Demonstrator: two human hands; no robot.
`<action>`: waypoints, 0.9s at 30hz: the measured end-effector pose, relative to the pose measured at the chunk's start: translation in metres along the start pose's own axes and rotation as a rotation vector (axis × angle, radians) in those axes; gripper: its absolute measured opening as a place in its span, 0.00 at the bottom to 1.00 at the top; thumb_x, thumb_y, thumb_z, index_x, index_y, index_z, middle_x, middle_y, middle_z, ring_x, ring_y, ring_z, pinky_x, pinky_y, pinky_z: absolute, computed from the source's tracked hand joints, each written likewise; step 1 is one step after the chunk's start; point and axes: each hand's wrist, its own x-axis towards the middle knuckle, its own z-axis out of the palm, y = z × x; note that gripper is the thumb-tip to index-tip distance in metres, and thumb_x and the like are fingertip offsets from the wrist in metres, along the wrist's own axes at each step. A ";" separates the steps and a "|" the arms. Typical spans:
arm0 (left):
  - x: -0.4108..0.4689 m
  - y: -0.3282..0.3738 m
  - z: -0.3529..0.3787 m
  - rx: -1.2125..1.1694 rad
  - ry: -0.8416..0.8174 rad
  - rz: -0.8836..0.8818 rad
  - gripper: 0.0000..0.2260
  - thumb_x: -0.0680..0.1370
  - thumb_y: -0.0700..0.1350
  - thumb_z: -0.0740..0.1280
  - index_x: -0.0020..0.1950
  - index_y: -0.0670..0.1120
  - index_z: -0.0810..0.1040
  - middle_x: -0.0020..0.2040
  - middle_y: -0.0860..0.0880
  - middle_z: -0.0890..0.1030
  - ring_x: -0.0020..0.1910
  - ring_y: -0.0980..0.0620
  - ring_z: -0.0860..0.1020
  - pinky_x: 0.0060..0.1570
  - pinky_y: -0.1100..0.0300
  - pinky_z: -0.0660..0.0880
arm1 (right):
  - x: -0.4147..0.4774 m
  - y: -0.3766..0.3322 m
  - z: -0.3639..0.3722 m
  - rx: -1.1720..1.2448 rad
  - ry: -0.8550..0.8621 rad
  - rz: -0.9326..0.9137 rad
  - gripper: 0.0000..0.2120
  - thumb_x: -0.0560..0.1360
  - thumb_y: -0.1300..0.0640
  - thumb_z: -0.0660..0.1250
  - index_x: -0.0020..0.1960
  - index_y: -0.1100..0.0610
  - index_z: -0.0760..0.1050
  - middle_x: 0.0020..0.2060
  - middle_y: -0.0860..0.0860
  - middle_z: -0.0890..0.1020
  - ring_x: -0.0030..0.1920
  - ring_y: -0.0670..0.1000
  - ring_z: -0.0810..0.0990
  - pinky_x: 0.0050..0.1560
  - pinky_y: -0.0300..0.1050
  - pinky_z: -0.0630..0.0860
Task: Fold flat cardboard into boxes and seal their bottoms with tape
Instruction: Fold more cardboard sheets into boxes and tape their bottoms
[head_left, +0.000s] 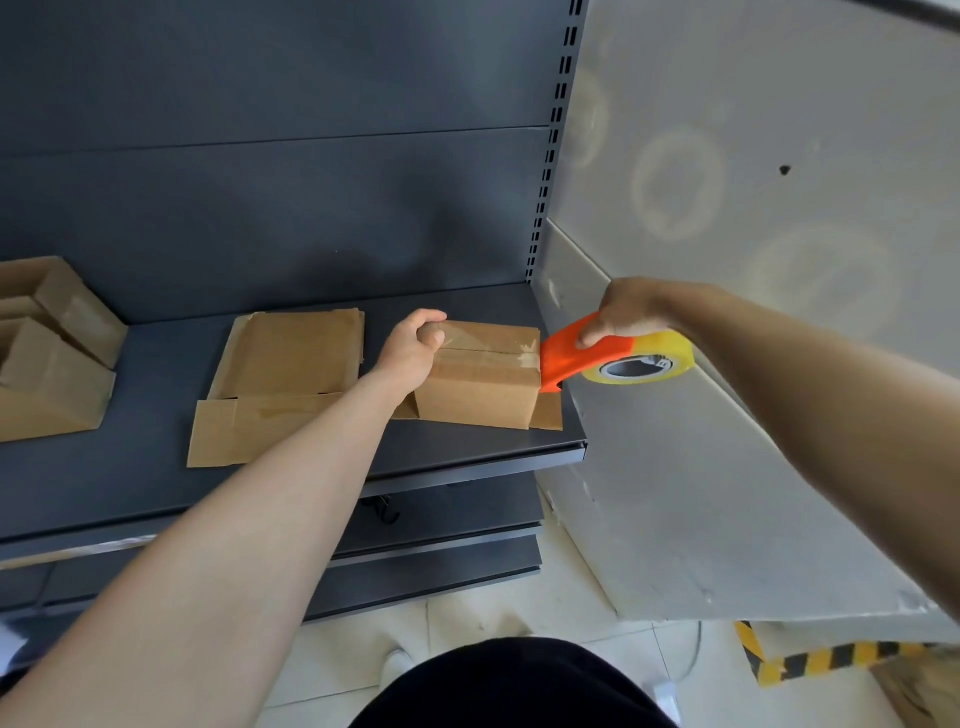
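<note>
One box (483, 374) under tape: seam covered, left hand (410, 351) fingers curled on its far corner, right hand (626, 312) fingers gripping dispenser (576, 353) at the end. Flat cardboard (280, 374) beside left fingers awaits folding.

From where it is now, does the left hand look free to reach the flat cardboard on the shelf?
Probably yes. The left hand presses on the box, and the flat cardboard lies right beside it on the shelf, nothing between. It would have to let go of the box first.
</note>
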 end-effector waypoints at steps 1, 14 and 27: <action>0.000 0.000 0.001 0.001 0.001 -0.005 0.14 0.83 0.42 0.56 0.67 0.50 0.72 0.68 0.48 0.71 0.66 0.48 0.69 0.59 0.60 0.66 | 0.000 0.001 0.001 0.007 0.007 0.001 0.25 0.67 0.36 0.70 0.50 0.57 0.73 0.47 0.55 0.77 0.48 0.59 0.77 0.48 0.47 0.72; -0.006 0.006 -0.001 0.066 0.070 -0.147 0.21 0.81 0.48 0.60 0.72 0.46 0.59 0.66 0.44 0.71 0.61 0.47 0.72 0.53 0.57 0.69 | 0.020 -0.002 0.031 0.113 0.244 0.071 0.26 0.74 0.40 0.65 0.60 0.62 0.74 0.54 0.60 0.78 0.54 0.61 0.77 0.46 0.46 0.71; -0.007 -0.004 -0.010 0.114 0.088 -0.168 0.17 0.79 0.50 0.64 0.64 0.42 0.72 0.61 0.45 0.77 0.58 0.47 0.75 0.54 0.56 0.71 | 0.097 -0.056 0.044 -0.052 0.159 -0.109 0.28 0.75 0.38 0.63 0.72 0.49 0.67 0.68 0.56 0.71 0.71 0.61 0.62 0.70 0.55 0.60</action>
